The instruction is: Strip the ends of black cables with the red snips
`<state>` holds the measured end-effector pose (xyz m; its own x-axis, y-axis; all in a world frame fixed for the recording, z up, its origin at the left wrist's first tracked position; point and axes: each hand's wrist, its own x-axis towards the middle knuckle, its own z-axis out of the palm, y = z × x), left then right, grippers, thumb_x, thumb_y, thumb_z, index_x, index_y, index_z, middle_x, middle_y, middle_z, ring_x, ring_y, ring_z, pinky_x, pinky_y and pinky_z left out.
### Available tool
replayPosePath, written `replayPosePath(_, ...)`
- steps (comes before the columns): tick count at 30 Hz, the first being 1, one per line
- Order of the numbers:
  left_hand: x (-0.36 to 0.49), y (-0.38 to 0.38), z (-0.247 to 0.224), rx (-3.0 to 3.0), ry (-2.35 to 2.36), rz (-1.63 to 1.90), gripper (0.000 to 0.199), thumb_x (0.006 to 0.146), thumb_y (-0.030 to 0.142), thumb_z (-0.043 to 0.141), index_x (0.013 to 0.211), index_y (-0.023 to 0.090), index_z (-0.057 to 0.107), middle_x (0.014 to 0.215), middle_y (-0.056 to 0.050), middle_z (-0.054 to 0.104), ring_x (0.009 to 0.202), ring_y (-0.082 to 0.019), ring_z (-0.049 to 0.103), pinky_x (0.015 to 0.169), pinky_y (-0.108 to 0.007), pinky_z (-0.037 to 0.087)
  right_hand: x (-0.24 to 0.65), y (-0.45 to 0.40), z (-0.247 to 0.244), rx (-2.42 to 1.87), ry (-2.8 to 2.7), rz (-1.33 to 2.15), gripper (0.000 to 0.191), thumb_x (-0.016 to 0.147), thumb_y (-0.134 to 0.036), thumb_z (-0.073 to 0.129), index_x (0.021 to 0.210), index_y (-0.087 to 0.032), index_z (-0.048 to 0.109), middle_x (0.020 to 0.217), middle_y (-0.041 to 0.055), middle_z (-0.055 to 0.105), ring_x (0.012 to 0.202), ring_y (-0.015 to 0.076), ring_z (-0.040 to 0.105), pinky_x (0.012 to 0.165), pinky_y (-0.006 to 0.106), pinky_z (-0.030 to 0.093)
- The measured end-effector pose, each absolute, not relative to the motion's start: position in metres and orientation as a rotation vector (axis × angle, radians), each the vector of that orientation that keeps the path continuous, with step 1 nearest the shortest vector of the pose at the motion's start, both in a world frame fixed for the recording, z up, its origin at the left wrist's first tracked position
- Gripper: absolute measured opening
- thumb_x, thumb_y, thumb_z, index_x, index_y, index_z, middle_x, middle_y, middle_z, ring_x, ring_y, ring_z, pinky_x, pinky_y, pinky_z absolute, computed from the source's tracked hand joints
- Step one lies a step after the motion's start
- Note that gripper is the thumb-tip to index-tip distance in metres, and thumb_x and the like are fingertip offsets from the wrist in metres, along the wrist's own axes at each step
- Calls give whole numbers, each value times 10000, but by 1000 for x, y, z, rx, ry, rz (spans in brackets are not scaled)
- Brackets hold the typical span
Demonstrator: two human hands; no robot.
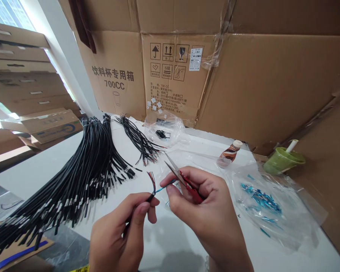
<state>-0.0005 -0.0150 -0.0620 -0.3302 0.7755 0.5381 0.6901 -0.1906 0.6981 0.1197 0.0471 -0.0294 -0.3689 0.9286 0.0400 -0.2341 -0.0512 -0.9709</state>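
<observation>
Between the thumb and fingers of my left hand (127,226) is a black cable (150,198), its stripped end pointing up. Thin red, brown and dark wires (151,179) fan out from that end, while a blue strand (160,189) runs sideways to my right hand (200,204). My right hand pinches the blue strand's far end between thumb and index finger. It also holds red-handled scissors (190,187) against the palm, with the blades slightly apart and pointing up and left, clear of the wires.
A large bundle of black cables (87,162) covers the left of the white table (19,168); a smaller bundle (138,139) lies behind. Plastic bags, one with blue pieces (262,200), a bottle (229,153) and a green cup (283,160) stand right. Cardboard boxes (172,75) wall the back.
</observation>
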Motion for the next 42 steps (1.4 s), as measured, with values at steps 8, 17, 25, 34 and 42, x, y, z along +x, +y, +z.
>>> replayPosePath(8, 0, -13, -63, 1674, 1921, 1602, 194, 861, 200, 518, 698, 245, 613, 572, 107, 644, 420, -45, 535, 438, -93, 415, 116, 54, -30, -839, -1306, 1590, 63, 641, -144, 646, 694, -178, 654, 483, -100, 255, 442, 35, 159, 368, 168, 208)
replayPosePath(17, 10, -11, -64, 1411, 1906, 1703, 191, 840, 269, 548, 675, 230, 637, 546, 79, 596, 412, -51, 436, 450, -136, 379, 118, 57, -34, -756, -1325, 1703, 48, 739, -174, 650, 780, -188, 628, 581, -55, 544, 521, 52, 463, 496, 149, 406)
replayPosePath(25, 6, -12, -67, 1408, 1934, 1664, 201, 829, 288, 552, 659, 223, 637, 552, 66, 615, 402, -56, 452, 450, -138, 399, 115, 55, -32, -775, -1314, 1740, 79, 745, -158, 624, 808, -187, 587, 539, -69, 520, 491, 57, 442, 457, 159, 355)
replayPosePath(34, 2, -8, -70, 1622, 2022, 1570, 196, 856, 283, 527, 694, 238, 628, 599, 82, 651, 422, -48, 513, 430, -110, 398, 116, 60, -36, -791, -1369, 1623, 83, 764, -159, 549, 777, -196, 621, 635, -34, 573, 538, 81, 474, 469, 190, 357)
replayPosePath(42, 1, -9, -75, 1640, 1937, 1626, 175, 852, 262, 541, 698, 237, 621, 573, 94, 616, 419, -47, 495, 424, -120, 374, 120, 64, -36, -786, -1435, 1576, 119, 808, -200, 554, 797, -194, 672, 710, -8, 594, 604, 93, 492, 496, 196, 380)
